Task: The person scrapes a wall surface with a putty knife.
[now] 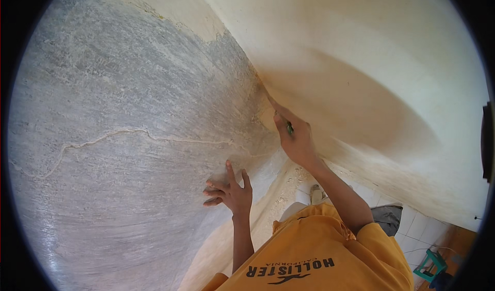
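My right hand (297, 142) is closed around a small hand tool with a green handle (289, 128), most of it hidden by the fingers. The hand is up at the inside corner where a scraped grey wall (116, 90) meets a cream wall (386, 39). I cannot make out the tool's working end. Below and to the left, my left hand (236, 194) has its fingers spread against the grey wall, with nothing in it. Just above its fingertips, a pale, jagged crack line (185, 140) runs across the wall. A cream patch (267, 115) shows beside the right hand.
Crumbs of debris (292, 184) lie along the wall's foot. On the white tiled floor (419, 223) are a dark grey sheet or bag (388, 218) and a thin cable (417, 249). A green plastic stool (431, 264) stands at lower right. A dark object (487, 142) juts in at the right rim.
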`<move>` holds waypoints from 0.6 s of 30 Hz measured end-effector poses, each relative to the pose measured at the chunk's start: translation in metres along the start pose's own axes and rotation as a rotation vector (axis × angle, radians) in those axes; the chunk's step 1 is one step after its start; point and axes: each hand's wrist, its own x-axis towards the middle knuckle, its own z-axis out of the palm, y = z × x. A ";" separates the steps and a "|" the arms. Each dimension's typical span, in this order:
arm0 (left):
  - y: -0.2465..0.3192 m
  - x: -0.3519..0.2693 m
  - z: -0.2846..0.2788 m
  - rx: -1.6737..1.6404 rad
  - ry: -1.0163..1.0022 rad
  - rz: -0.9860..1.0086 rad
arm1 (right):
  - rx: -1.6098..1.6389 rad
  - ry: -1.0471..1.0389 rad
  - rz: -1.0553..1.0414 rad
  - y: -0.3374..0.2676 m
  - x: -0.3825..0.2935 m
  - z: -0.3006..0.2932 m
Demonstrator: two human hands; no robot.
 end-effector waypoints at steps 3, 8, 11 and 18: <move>0.000 0.002 -0.002 0.016 -0.008 0.001 | -0.063 0.075 -0.291 0.014 -0.006 0.010; -0.005 -0.001 0.001 -0.015 0.008 0.012 | -0.025 -0.018 -0.008 -0.011 0.001 -0.001; 0.003 0.005 0.000 -0.004 -0.011 0.008 | -0.114 0.132 -0.333 0.030 -0.012 0.021; 0.000 0.002 -0.002 -0.017 0.006 -0.001 | 0.022 0.002 -0.006 0.021 -0.014 0.016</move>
